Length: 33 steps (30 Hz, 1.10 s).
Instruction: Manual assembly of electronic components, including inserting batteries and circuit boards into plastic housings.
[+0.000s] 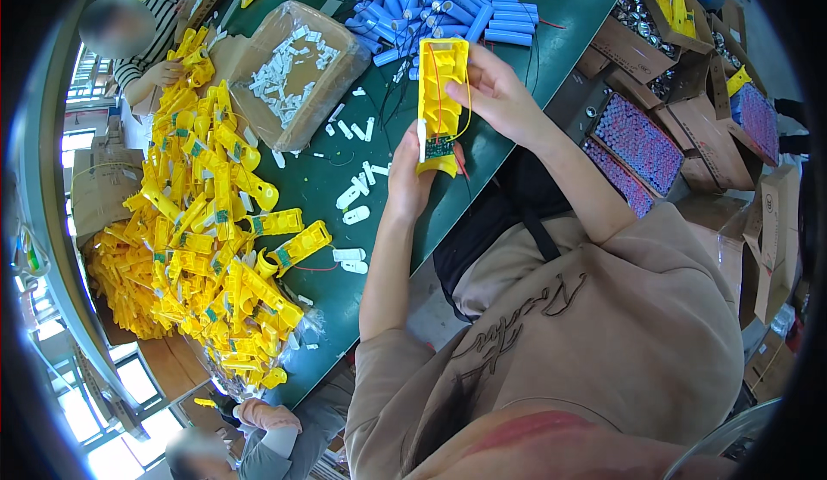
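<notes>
**Yellow shell held up, wires being seated**

Over the green table (517,75) I hold a yellow plastic shell (442,92) upright between both hands, well above the surface. My left hand (408,179) is clamped around its lower end, thumb pressed beside the small green circuit board (439,147) that sits there. My right hand (495,92) grips the upper edge, fingers closed on the rim. Thin red and yellow wires (439,92) run along the inside of the shell from the board upward.

I judge this to be the fitting stage: board in place, wires being laid into the channel. The next move seems to call for a steady bottom grip and fine fingertip pressure so the wires sit flat and are not pinched.

Behind the shell lies a heap of blue cylinders (444,6). To my left are scattered white plastic pieces (353,196), a brown carton (293,71) holding more of them, and a big pile of yellow shells (202,222). Cardboard boxes (642,140) of purple-tipped cells stand at my right. Another person's hand (164,73) works at the far corner, and a second person sits near the lower edge. Daylight comes through windows on the left.
</notes>
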Available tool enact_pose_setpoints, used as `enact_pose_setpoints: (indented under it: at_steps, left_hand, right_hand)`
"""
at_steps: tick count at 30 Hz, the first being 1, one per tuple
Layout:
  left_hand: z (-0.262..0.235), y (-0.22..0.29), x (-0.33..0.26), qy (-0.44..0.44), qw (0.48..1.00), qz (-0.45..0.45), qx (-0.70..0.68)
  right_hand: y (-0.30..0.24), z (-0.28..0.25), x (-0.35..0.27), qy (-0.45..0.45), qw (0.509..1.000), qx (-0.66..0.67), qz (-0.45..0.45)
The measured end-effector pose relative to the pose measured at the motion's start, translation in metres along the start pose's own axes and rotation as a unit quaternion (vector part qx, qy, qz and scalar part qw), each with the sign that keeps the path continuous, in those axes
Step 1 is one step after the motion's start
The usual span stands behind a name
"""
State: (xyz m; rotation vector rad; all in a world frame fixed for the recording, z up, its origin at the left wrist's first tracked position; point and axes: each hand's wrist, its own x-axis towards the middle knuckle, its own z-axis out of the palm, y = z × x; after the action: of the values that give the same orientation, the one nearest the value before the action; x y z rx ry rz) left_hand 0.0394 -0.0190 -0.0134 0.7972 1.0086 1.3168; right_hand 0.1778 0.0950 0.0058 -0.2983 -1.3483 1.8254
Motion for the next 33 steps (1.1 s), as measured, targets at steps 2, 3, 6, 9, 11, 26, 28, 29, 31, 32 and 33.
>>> enact_pose_setpoints:
  at_steps: [2, 3, 6, 9, 11, 26, 28, 29, 31, 32, 33]
  left_hand:
    - [0.002, 0.0, 0.0, -0.037, 0.999, -0.002, -0.01]
    - [0.007, 0.001, -0.001, -0.031, 0.999, -0.002, -0.004]
    - [0.011, 0.003, -0.004, -0.036, 0.999, -0.004, 0.001]
    - [0.016, 0.008, -0.002, -0.032, 0.999, 0.018, -0.002]
    - [0.02, 0.014, -0.004, -0.006, 0.999, 0.04, 0.023]
    - [0.003, 0.016, 0.003, 0.1, 0.991, 0.072, 0.047]
    - [0.002, 0.019, 0.002, 0.147, 0.983, 0.092, 0.06]
    - [-0.003, 0.016, 0.002, 0.132, 0.981, 0.115, 0.083]
    - [-0.005, 0.009, 0.008, 0.151, 0.959, 0.168, 0.171]
    - [-0.004, 0.006, 0.01, 0.165, 0.927, 0.218, 0.258]
    - [-0.002, 0.004, 0.006, 0.155, 0.924, 0.217, 0.273]
  right_hand:
    - [0.0, 0.002, 0.001, 0.013, 1.0, 0.001, 0.002]
    - [-0.002, 0.006, 0.001, 0.026, 1.0, -0.009, -0.013]
    - [-0.007, 0.009, 0.002, 0.037, 0.999, -0.007, -0.011]
    - [-0.001, 0.013, 0.005, 0.035, 0.999, 0.004, -0.007]
    - [0.0, 0.016, 0.005, 0.027, 1.0, 0.007, -0.012]
    - [0.03, 0.012, 0.015, 0.025, 0.995, -0.095, -0.005]
    - [0.024, 0.015, 0.005, 0.052, 0.996, -0.075, -0.022]
    - [0.023, 0.021, 0.0, 0.056, 0.984, -0.168, -0.025]
    - [0.022, 0.034, -0.002, 0.074, 0.95, -0.3, -0.046]
    - [0.024, 0.037, -0.002, 0.075, 0.95, -0.3, -0.045]
    - [0.025, 0.039, -0.001, 0.101, 0.937, -0.328, -0.067]
